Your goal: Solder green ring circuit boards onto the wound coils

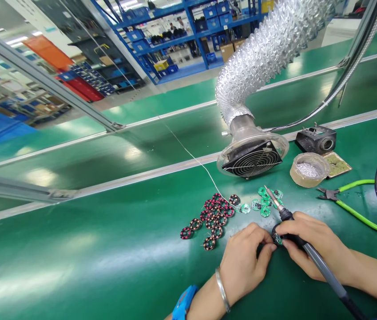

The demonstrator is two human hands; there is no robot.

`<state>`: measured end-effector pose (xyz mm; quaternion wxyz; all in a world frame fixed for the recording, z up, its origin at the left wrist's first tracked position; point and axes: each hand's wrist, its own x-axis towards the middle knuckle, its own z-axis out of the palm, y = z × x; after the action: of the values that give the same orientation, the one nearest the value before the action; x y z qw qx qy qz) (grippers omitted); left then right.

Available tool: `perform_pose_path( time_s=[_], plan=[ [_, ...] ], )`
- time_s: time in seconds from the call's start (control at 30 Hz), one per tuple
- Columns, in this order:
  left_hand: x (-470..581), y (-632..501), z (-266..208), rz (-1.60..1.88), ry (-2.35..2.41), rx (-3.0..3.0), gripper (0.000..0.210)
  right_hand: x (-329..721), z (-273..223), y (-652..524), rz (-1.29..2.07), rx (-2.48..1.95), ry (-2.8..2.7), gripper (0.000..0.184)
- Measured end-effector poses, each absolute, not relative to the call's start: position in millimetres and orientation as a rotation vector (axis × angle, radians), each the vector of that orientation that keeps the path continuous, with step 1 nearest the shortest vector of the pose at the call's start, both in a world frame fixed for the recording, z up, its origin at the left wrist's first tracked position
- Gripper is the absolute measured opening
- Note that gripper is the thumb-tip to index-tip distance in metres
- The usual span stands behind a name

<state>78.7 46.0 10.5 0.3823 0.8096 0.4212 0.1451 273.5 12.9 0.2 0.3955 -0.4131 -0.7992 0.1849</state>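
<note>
R fingers [291, 227] tight round iron [322, 266]; L fingers [265, 258] tight on PCB [278, 239] rim; gap to coils [212, 222]; rail [161, 171] well beyond

Head-worn camera, single view, looking forward and down over green bench [75, 266]. Left hand [246, 251] and right hand [318, 244] near, blue shelving [198, 40] far, scene tilted

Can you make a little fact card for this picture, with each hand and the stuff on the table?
Left hand: fingers at a small round part, grip partly hidden
Right hand: holds soldering iron; fingers also near that part
Coils: clustered beside the circuit boards
Circuit boards: small, green, round
Pliers: green handles spread apart
Table: green
</note>
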Motion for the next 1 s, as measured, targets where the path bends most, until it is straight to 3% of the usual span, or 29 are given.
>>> perform_pose_path(
  time_s=[0.37,1.0],
  plan=[
    [93.5,40.6,2.1,0.54,1.087,1.629,0.011,276.7,0.0,15.6,0.407,-0.907,-2.054,0.036],
    [89.2,37.9,7.4,0.41,1.169,1.542,0.014,275.4,3.3,14.3,0.409,-0.905,-2.074,0.035]
  ],
)
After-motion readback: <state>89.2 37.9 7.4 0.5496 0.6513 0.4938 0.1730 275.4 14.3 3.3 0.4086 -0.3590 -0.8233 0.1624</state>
